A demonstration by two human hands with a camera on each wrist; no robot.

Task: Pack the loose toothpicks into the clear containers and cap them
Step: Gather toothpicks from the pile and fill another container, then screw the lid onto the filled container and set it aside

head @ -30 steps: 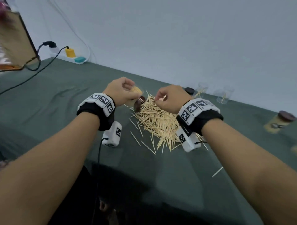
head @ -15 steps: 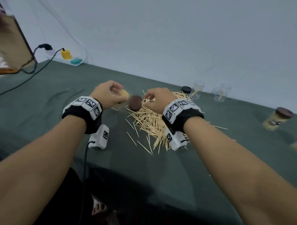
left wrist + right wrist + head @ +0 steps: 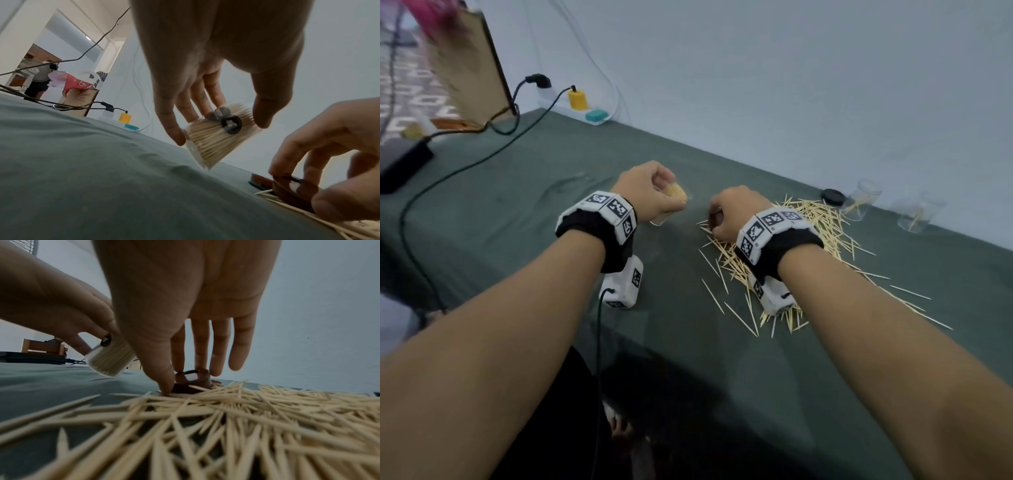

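My left hand [image 3: 654, 192] grips a clear container [image 3: 216, 138] packed full of toothpicks and holds it tilted just above the green cloth; the same container [image 3: 111, 358] shows in the right wrist view. To its right, my right hand [image 3: 729, 216] reaches down on a brown cap [image 3: 193, 382] at the left edge of the loose toothpick pile [image 3: 818, 222]. Thumb and fingers pinch the cap [image 3: 294, 193] by its sides while it lies on the cloth. In the head view the cap is almost hidden under the hand.
A black cap [image 3: 832, 196] and two clear containers [image 3: 861, 200] [image 3: 919, 214], each with a few toothpicks, stand by the wall at the back right. Stray toothpicks trail right of the pile. A power strip [image 3: 585, 109], cables and a cardboard box [image 3: 465, 68] sit far left.
My right hand has come down onto the brown cap, which lay uncovered between the hands half a second ago. The left hand still holds the full container, slightly further from the pile.
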